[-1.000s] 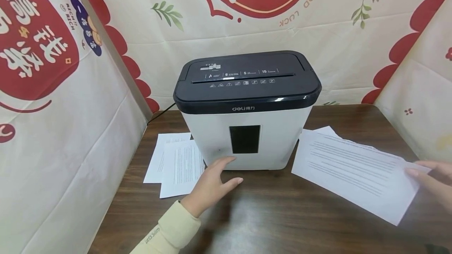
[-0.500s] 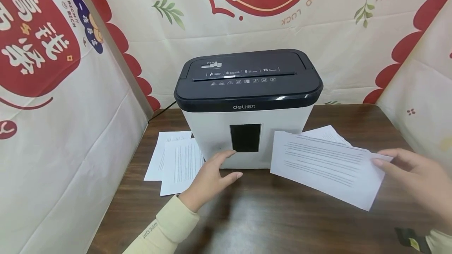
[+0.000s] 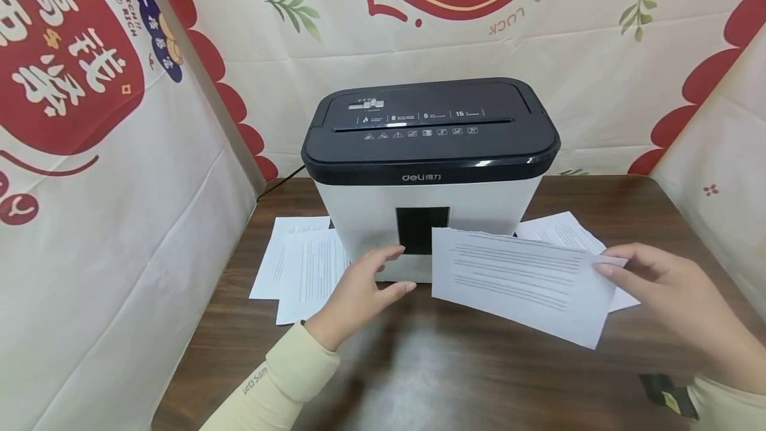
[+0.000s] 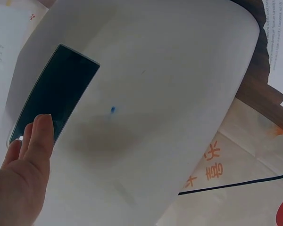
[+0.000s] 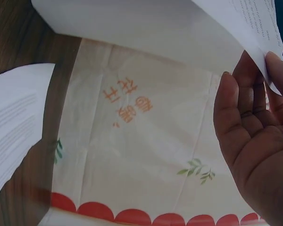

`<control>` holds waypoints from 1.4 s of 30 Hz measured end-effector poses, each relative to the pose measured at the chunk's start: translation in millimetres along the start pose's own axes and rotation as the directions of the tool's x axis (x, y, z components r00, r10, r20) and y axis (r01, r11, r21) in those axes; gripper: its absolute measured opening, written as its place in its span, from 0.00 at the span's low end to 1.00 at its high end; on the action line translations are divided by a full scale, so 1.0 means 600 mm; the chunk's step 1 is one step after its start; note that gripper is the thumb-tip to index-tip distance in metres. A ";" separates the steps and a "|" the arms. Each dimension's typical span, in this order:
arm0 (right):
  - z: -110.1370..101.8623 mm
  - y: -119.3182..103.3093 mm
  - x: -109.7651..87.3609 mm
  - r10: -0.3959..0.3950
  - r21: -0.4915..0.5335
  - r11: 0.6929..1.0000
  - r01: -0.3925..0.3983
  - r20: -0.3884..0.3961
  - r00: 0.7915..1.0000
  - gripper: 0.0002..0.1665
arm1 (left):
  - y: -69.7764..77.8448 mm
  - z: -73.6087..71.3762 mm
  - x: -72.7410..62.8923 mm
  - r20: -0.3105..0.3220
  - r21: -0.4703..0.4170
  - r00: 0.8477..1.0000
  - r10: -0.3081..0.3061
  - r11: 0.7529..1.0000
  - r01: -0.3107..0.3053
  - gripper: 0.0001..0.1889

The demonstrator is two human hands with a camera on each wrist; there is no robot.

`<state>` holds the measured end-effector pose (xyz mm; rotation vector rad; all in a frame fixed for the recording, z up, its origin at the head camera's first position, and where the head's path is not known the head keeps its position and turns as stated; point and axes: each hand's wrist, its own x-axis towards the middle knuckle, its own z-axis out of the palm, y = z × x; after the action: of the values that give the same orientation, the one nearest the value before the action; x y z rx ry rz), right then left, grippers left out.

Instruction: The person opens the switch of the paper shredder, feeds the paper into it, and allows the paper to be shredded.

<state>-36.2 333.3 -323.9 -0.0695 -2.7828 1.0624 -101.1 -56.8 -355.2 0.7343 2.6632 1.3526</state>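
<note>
A white and black paper shredder [image 3: 359, 211] stands on the wooden table, a long feed slot [image 3: 425, 125] across its lid. My right hand [image 3: 670, 285] pinches the right end of a printed half sheet of paper [image 3: 514, 285] with one ragged edge. The sheet hangs over the table and overlaps the shredder's dark window in the head view. In the right wrist view, the thumb [image 5: 279, 73] lies on one face of the paper, the fingers behind it. My left hand [image 3: 359, 294] is held in front of the shredder, fingers and thumb apart, with nothing in it.
Two printed sheets [image 3: 311, 278] lie overlapping on the table left of the shredder. More torn paper [image 3: 559, 228] lies to its right, partly behind the held sheet. A black cord [image 3: 281, 183] runs out at the back left. Patterned cloth [image 3: 455, 45] encloses the back and sides.
My right hand has brought the half sheet leftward, from right of the shredder to in front of it, uncovering torn paper on the table. My left hand has hardly moved.
</note>
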 end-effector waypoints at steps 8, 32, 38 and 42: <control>0.016 -0.024 0.005 -0.001 0.043 0.999 -0.001 0.034 0.999 0.12 | 0.010 -0.003 0.005 -0.007 -0.010 1.000 -0.020 1.000 0.020 0.28; 0.036 -0.075 0.034 -0.090 0.089 0.992 0.084 0.069 0.994 0.10 | 0.021 -0.029 0.013 -0.103 -0.128 0.995 0.000 0.992 -0.014 0.07; 0.040 -0.091 0.043 -0.115 0.082 0.991 0.109 0.071 0.991 0.10 | 0.023 -0.038 0.010 -0.144 -0.090 0.989 -0.015 0.996 0.002 0.04; 0.041 -0.098 0.049 -0.148 0.088 0.986 0.142 0.067 0.987 0.10 | 0.025 -0.045 0.008 -0.162 -0.081 0.987 -0.020 0.997 0.007 0.03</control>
<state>-68.7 276.1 -298.7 0.1835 -2.7528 1.1639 -107.0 -66.9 -326.3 0.6205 2.7100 1.5698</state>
